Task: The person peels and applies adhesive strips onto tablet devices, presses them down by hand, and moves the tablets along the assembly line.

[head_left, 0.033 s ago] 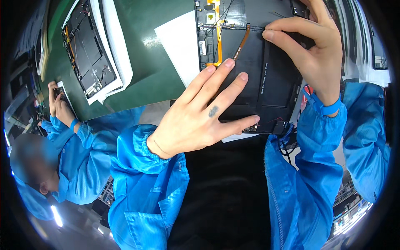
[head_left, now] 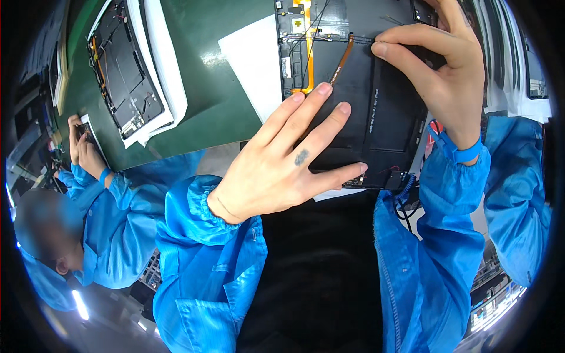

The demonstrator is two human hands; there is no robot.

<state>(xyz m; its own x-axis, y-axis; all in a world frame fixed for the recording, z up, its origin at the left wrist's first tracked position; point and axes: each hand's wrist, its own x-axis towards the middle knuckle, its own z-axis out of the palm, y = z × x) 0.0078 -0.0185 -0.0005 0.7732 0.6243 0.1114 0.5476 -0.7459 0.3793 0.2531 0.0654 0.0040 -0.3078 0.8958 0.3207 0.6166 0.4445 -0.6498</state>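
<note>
Panel (head_left: 397, 117) open at counter's (head_left: 203, 115) near edge: orange strip (head_left: 310, 53) laid, cable (head_left: 362, 39) seemingly unsettled. Left hand (head_left: 279, 156) spread wide; right hand (head_left: 450, 79) pinching cable.

A black device panel (head_left: 394, 117) lies flat over white paper (head_left: 250, 62), an orange flex cable (head_left: 311, 59) along its left side, a brown ribbon strip (head_left: 345, 56) slanting nearby.

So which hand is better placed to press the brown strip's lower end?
Probably your left hand: a fingertip is near the lower end of the brown strip, while your right hand, farther off, seems to pinch a thin black cable.
</note>
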